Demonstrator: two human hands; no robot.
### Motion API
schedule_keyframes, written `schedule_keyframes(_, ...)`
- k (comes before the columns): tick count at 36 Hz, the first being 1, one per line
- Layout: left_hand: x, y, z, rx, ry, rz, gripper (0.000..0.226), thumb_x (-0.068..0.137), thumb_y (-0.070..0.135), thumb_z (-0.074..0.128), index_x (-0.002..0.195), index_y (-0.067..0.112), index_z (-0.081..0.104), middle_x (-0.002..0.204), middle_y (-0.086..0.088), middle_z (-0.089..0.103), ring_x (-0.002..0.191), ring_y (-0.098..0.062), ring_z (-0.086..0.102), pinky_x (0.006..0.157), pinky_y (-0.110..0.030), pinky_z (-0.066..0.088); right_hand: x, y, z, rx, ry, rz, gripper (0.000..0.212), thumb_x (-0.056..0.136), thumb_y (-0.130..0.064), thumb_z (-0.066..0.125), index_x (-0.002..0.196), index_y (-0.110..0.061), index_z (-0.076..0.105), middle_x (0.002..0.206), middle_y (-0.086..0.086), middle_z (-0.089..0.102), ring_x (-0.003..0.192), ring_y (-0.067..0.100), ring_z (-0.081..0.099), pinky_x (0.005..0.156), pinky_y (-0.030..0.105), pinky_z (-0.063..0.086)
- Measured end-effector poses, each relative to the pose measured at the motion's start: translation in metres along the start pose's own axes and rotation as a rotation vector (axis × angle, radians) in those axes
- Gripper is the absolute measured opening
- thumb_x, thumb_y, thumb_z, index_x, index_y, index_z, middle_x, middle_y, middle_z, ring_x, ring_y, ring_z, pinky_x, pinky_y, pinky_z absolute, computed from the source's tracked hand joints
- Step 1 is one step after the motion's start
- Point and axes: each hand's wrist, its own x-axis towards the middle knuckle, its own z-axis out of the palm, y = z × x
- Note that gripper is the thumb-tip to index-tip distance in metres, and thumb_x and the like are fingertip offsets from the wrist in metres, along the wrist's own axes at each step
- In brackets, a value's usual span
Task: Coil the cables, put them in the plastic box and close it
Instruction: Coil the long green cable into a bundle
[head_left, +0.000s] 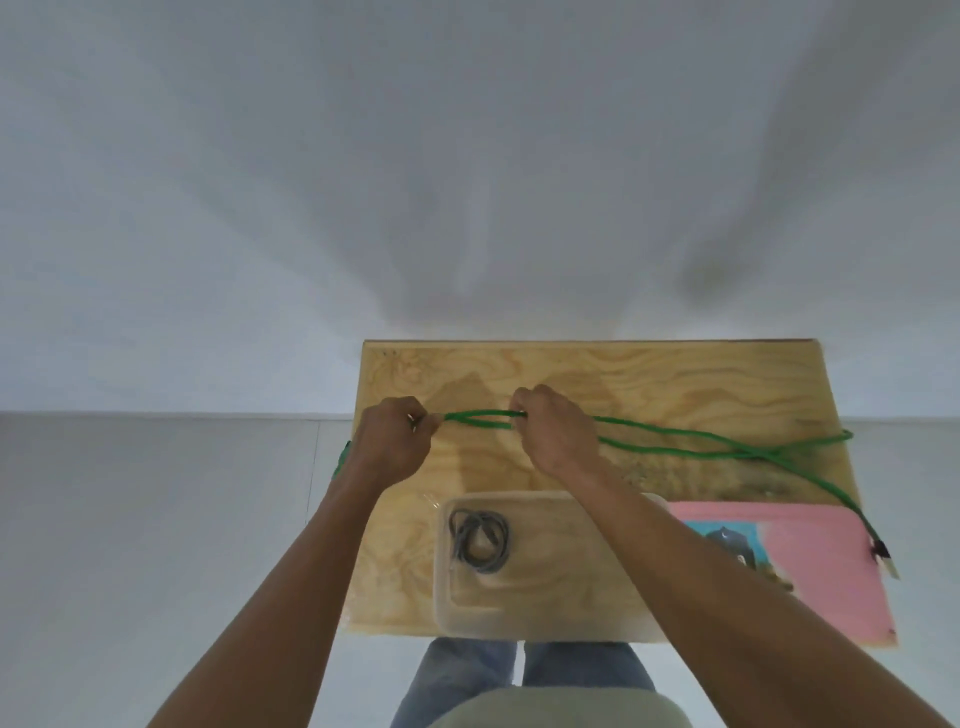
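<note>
Head view, looking down on a plywood table (649, 384); all positions taken from the plastic box (519, 613), a clear tub sitting open at the table's near edge. One grey cable (479, 540) already lies coiled inside it, in the left end. No lid identified with certainty; something clear shows just beyond the box's far left corner, too faint to call. Pink sheet (810, 551) with a printed picture lies just right of the box. Green cable (675, 441) is beyond the box: two strands held taut between the hands, then trailing loose to the right across the table, doubling back and running down over the pink sheet, ending in a dark plug (880, 548) off to the box's right. Left hand (389, 441), beyond and left of the box, fingers pinched closed on the cable's folded end. Right hand (556, 431), directly beyond the box, fingers curled round both strands. A bit of green shows behind the left wrist, likely more cable. Judgement: cable looks light, limp, braided, so grippy rather than slick; it should loop easily but may spring open if released. Best held where strands cross, gathering loops in one hand while the other feeds slack; mind the plug end dragging.
</note>
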Motion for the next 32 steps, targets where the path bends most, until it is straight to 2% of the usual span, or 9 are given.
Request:
schedule_keyframes(5, -0.014, 0.005, -0.030, -0.036, 0.089, 0.057, 0.049, 0.095, 0.053, 0.058, 0.063, 0.015, 0.059, 0.064, -0.001, 0.057, 0.069, -0.025, 0.056, 0.065, -0.030, 0.041, -0.016, -0.024, -0.032, -0.029, 0.219, -0.084, 0.014, 0.100, -0.017, 0.048, 0.113, -0.020, 0.053, 0.107, 0.001, 0.060, 0.097, 0.028, 0.058, 0.062, 0.035, 0.044)
schedule_keyframes(9, -0.029, 0.001, -0.056, -0.160, 0.163, 0.059, 0.076, 0.087, 0.068, 0.057, 0.062, -0.003, 0.050, 0.068, -0.025, 0.061, 0.062, -0.032, 0.055, 0.061, -0.032, 0.041, -0.031, -0.044, -0.066, 0.009, 0.400, -0.159, 0.011, 0.101, -0.021, 0.046, 0.110, -0.020, 0.053, 0.105, -0.001, 0.058, 0.097, 0.024, 0.053, 0.059, 0.034, 0.041)
schedule_keyframes(11, -0.037, -0.002, -0.068, -0.241, 0.194, 0.069, 0.080, 0.085, 0.073, 0.056, 0.061, -0.003, 0.048, 0.059, -0.021, 0.058, 0.055, -0.025, 0.049, 0.059, -0.032, 0.038, -0.040, -0.056, -0.086, 0.039, 0.469, -0.184, 0.010, 0.101, -0.023, 0.046, 0.108, -0.021, 0.052, 0.103, -0.002, 0.057, 0.095, 0.022, 0.052, 0.060, 0.034, 0.042)
schedule_keyframes(14, -0.052, -0.004, -0.084, -0.337, 0.259, 0.078, 0.075, 0.091, 0.064, 0.055, 0.068, -0.007, 0.060, 0.040, 0.007, 0.046, 0.048, -0.017, 0.042, 0.055, -0.029, 0.034, -0.051, -0.072, -0.117, 0.067, 0.580, -0.212, 0.010, 0.101, -0.025, 0.047, 0.108, -0.021, 0.053, 0.101, -0.003, 0.056, 0.092, 0.020, 0.050, 0.061, 0.033, 0.040)
schedule_keyframes(16, -0.059, -0.009, -0.091, -0.382, 0.289, 0.113, 0.068, 0.093, 0.062, 0.052, 0.066, 0.001, 0.064, 0.043, 0.009, 0.050, 0.052, -0.018, 0.046, 0.058, -0.030, 0.038, -0.056, -0.079, -0.138, 0.106, 0.653, -0.228, 0.009, 0.100, -0.025, 0.049, 0.107, -0.020, 0.054, 0.100, -0.003, 0.057, 0.092, 0.020, 0.050, 0.063, 0.032, 0.038)
schedule_keyframes(18, -0.064, -0.011, -0.096, -0.444, 0.312, 0.158, 0.065, 0.095, 0.062, 0.048, 0.066, 0.007, 0.064, 0.055, -0.001, 0.055, 0.059, -0.023, 0.049, 0.065, -0.035, 0.044, -0.060, -0.085, -0.157, 0.166, 0.706, -0.248, 0.009, 0.099, -0.023, 0.051, 0.106, -0.019, 0.055, 0.100, -0.002, 0.058, 0.092, 0.021, 0.053, 0.067, 0.034, 0.040)
schedule_keyframes(21, -0.074, 0.009, -0.103, -0.608, 0.336, 0.217, 0.066, 0.098, 0.062, 0.044, 0.067, 0.006, 0.060, 0.059, -0.008, 0.046, 0.057, -0.021, 0.042, 0.063, -0.035, 0.041, -0.063, -0.093, -0.183, 0.297, 0.760, -0.282, 0.008, 0.097, -0.020, 0.055, 0.103, -0.015, 0.057, 0.098, 0.001, 0.063, 0.087, 0.022, 0.059, 0.074, 0.037, 0.048)
schedule_keyframes(28, -0.104, 0.112, -0.130, -1.169, 0.289, 0.265, 0.053, 0.103, 0.051, 0.044, 0.064, 0.015, 0.049, 0.047, 0.003, 0.031, 0.043, -0.014, 0.024, 0.043, -0.024, 0.023, -0.068, -0.108, -0.228, 0.632, 0.779, -0.272, 0.009, 0.097, -0.021, 0.060, 0.103, -0.015, 0.060, 0.088, -0.009, 0.062, 0.070, 0.014, 0.066, 0.065, 0.017, 0.050)
schedule_keyframes(32, -0.116, 0.154, -0.145, -1.477, 0.223, 0.235, 0.050, 0.103, 0.048, 0.046, 0.064, 0.016, 0.049, 0.055, 0.003, 0.031, 0.043, -0.011, 0.020, 0.040, -0.025, 0.017, -0.069, -0.103, -0.243, 0.626, 0.681, -0.291, 0.027, 0.097, -0.020, 0.059, 0.124, -0.018, 0.059, 0.115, -0.005, 0.064, 0.087, 0.012, 0.069, 0.073, 0.007, 0.051)
